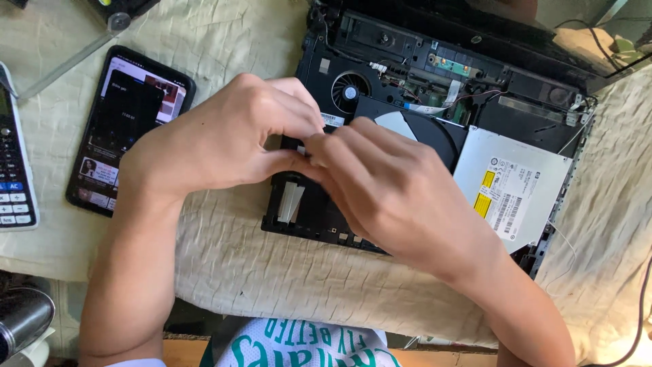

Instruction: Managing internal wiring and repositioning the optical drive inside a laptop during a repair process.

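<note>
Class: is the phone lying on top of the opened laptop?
No. The phone lies on the cloth, left of the laptop.

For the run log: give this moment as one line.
left hand and right hand: fingertips meeting over opened black laptop chassis | silver optical drive at right | black smartphone at left

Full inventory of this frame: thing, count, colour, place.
opened laptop base: 1, black, centre on the cloth, under both hands
cooling fan: 1, black, upper left of the base
optical drive: 1, silver with a yellow label, right side of the base
ribbon cable: 1, white, lower left of the base
smartphone: 1, black, screen lit, left of the base
calculator: 1, white, far left edge
cloth: 1, cream, covering the table
metal cylinder: 1, silver, bottom left corner
left hand: 1, pinching over the base, fingertips meeting the right
right hand: 1, over the base centre
</note>
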